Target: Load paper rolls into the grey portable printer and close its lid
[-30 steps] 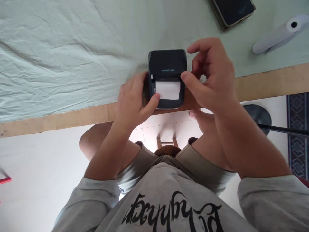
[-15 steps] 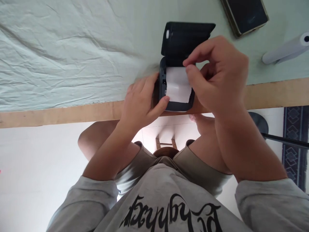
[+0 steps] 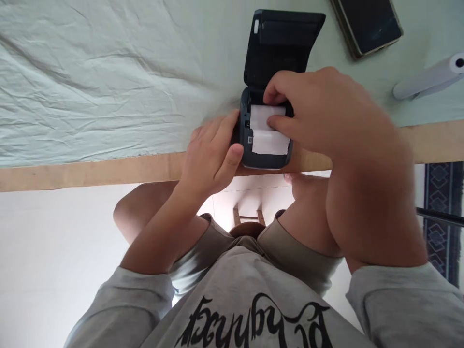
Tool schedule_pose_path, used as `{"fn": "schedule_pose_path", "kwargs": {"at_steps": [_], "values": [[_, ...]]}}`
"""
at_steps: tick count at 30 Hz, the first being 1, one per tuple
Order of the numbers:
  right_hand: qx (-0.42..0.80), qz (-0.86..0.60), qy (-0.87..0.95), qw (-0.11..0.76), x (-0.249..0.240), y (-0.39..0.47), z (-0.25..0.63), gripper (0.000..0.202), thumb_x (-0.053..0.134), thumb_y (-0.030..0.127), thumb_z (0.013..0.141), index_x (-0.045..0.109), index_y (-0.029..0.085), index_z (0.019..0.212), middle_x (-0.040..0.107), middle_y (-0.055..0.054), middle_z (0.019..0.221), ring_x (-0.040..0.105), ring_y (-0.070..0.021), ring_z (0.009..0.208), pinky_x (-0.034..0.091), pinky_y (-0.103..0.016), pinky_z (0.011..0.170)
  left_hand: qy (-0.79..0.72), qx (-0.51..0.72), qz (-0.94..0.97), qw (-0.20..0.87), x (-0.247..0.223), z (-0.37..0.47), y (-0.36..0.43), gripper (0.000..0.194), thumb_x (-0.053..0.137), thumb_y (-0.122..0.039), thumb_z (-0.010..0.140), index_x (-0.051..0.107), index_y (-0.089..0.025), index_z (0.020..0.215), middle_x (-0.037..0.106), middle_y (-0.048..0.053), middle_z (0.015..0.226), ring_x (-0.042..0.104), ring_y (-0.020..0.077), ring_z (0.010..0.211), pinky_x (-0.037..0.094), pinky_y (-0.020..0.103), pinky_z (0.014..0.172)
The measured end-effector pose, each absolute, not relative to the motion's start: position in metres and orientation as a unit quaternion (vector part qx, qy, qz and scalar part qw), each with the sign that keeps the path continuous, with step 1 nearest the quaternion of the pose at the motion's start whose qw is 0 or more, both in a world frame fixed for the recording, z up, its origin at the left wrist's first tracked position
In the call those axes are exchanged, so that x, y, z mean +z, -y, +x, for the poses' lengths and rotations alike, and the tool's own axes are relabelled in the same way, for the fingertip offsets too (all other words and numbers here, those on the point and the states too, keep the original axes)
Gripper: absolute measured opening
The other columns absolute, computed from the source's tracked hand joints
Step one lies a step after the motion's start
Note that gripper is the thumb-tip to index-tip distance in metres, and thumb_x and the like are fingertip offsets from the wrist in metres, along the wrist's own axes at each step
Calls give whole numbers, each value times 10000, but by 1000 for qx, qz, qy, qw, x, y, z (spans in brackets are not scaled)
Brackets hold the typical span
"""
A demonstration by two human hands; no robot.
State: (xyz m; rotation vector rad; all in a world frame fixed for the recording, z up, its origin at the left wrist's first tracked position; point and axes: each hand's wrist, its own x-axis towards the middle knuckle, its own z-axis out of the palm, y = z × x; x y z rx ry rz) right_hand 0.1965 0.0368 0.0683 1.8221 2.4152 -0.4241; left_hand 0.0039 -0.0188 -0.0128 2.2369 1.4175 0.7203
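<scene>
A small dark portable receipt printer (image 3: 266, 161) sits at the table's near edge, its hinged lid (image 3: 286, 43) raised. A white paper roll (image 3: 261, 116) lies in its compartment, with the loose paper end draped over the front lip. My left hand (image 3: 212, 150) holds the printer's left side, its fingers along that side and the thumb by the front left corner. My right hand (image 3: 319, 108) reaches in from the right. Its thumb presses on the paper and the index finger bends over the roll's far side; the other fingers are hidden.
A smartphone (image 3: 371, 24) lies at the far right on the pale green cloth (image 3: 108, 87). A white paper roll (image 3: 427, 77) lies at the right. The table's bare wooden edge (image 3: 90, 174) runs in front of me, above my legs.
My right hand has moved down and left from the paper's upper right side onto the roll. My left thumb has slid back off the paper. The lid stands further back.
</scene>
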Motion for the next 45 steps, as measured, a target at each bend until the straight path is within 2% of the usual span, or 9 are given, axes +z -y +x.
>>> {"fn": "schedule_pose_path", "kwargs": {"at_steps": [4, 11, 16, 20, 23, 27, 31, 34, 45], "values": [[-126, 598, -787, 89, 68, -42, 195, 330, 595, 228, 803, 646, 318, 1117, 717, -57, 1044, 632, -317, 943, 402, -371, 670, -496, 272, 801, 197, -13, 2, 20, 828, -6, -685, 983, 469, -184, 1441, 655, 163, 1273, 623, 323, 1127, 446, 442, 942], [-196, 547, -811, -69, 63, -41, 207, 331, 663, 141, 715, 688, 250, 1026, 743, -14, 995, 669, -282, 977, 472, -398, 798, -499, 259, 804, 192, -13, 2, 20, 832, -21, -695, 971, 445, -215, 1467, 639, 151, 1311, 610, 324, 1161, 429, 437, 963], [-356, 479, -723, -349, 61, -34, 223, 350, 640, 126, 683, 705, 207, 1018, 688, 26, 885, 625, -112, 772, 351, -254, 558, -504, 252, 803, 195, -11, 3, 19, 840, -22, -699, 965, 470, -217, 1446, 655, 151, 1237, 616, 329, 1125, 440, 442, 944], [-517, 423, -488, -561, 47, -38, 239, 334, 480, 277, 645, 647, 232, 931, 532, 32, 767, 378, -73, 488, 177, -249, 427, -508, 252, 803, 187, -11, 4, 20, 841, -16, -699, 969, 464, -206, 1453, 660, 152, 1228, 624, 319, 1109, 441, 435, 943], [-547, 480, -397, -560, 32, -43, 245, 368, 428, 351, 599, 558, 244, 925, 455, 27, 743, 303, -85, 450, 127, -278, 413, -505, 254, 804, 183, -11, 3, 20, 851, -11, -698, 972, 463, -178, 1452, 660, 164, 1235, 623, 326, 1118, 437, 443, 950], [-411, 593, -419, -552, 9, -42, 248, 205, 544, 356, 649, 386, 266, 742, 357, 68, 639, 218, -72, 440, 128, -283, 437, -503, 252, 806, 184, -12, 3, 19, 857, -15, -695, 974, 458, -164, 1453, 653, 172, 1272, 626, 331, 1128, 441, 447, 934], [-282, 611, -535, -511, 0, -33, 252, 224, 656, 393, 734, 490, 243, 742, 452, 37, 668, 438, -125, 588, 355, -316, 585, -506, 249, 805, 183, -12, 4, 19, 855, -16, -701, 972, 464, -180, 1450, 661, 160, 1255, 628, 323, 1113, 439, 440, 931], [-166, 612, -631, -448, 1, -30, 258, 258, 632, 432, 781, 461, 243, 744, 465, 25, 705, 457, -150, 699, 401, -353, 741, -508, 247, 805, 180, -11, 4, 19, 859, -20, -702, 971, 467, -176, 1446, 655, 162, 1269, 621, 325, 1124, 435, 443, 941], [-126, 659, -688, -277, 11, -33, 262, 409, 600, 222, 837, 503, 202, 1234, 681, -121, 1175, 645, -244, 1023, 478, -412, 890, -509, 254, 803, 179, -11, 5, 18, 836, 1, -700, 974, 483, -194, 1431, 664, 169, 1235, 624, 335, 1098, 433, 454, 920]]}}
